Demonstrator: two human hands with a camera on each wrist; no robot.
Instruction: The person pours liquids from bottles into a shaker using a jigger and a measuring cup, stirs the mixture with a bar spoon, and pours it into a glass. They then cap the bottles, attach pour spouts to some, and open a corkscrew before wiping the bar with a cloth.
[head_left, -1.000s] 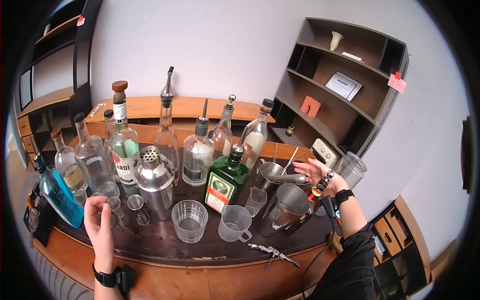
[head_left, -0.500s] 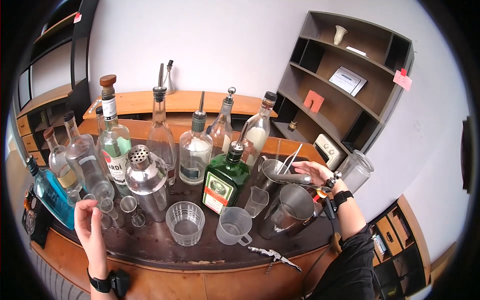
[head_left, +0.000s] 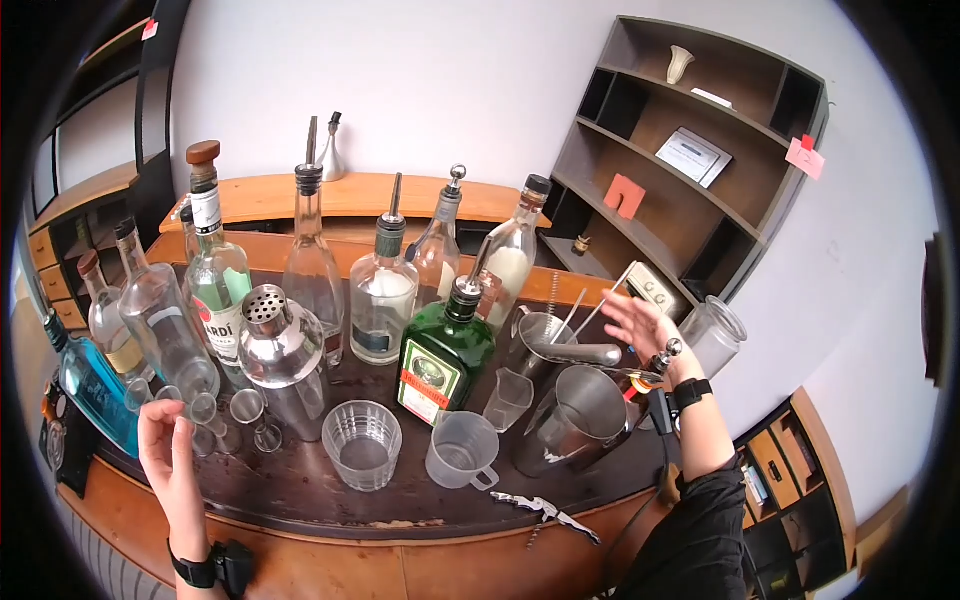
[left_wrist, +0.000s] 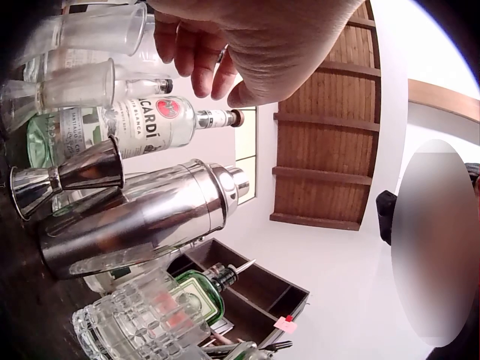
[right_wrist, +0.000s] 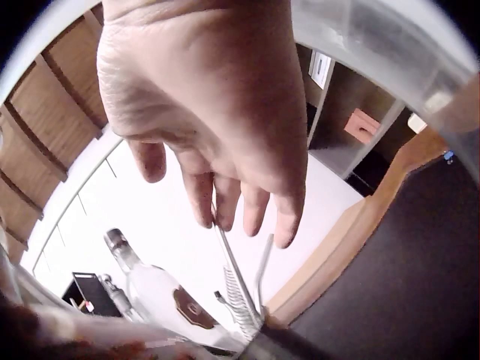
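Observation:
In the head view, my left hand (head_left: 170, 465) hovers at the near left, loosely bent and holding nothing, beside small clear cups (head_left: 203, 412) and a steel jigger (head_left: 252, 408). The left wrist view shows that hand (left_wrist: 262, 52) above the cups, with a Bacardi bottle (left_wrist: 154, 124) and a shaker (left_wrist: 150, 217) close by. My right hand (head_left: 645, 330) is over the steel tins (head_left: 580, 410), its fingers loosely extended. A thin metal stick (head_left: 605, 298) reaches up to them. In the right wrist view, this stick (right_wrist: 238, 262) runs up between two fingers of the hand (right_wrist: 214, 97), the thumb apart.
A green bottle (head_left: 445, 350) and several clear bottles stand in the middle and back. A cut-glass tumbler (head_left: 362, 450), a plastic measuring cup (head_left: 463, 450) and a corkscrew (head_left: 545, 512) are along the front edge. A large jar (head_left: 712, 335) stands beyond my right wrist.
My right hand has opened its fingers wider and risen slightly; one stick has shifted right and up, away from the other. My left hand has drifted left as the view turned.

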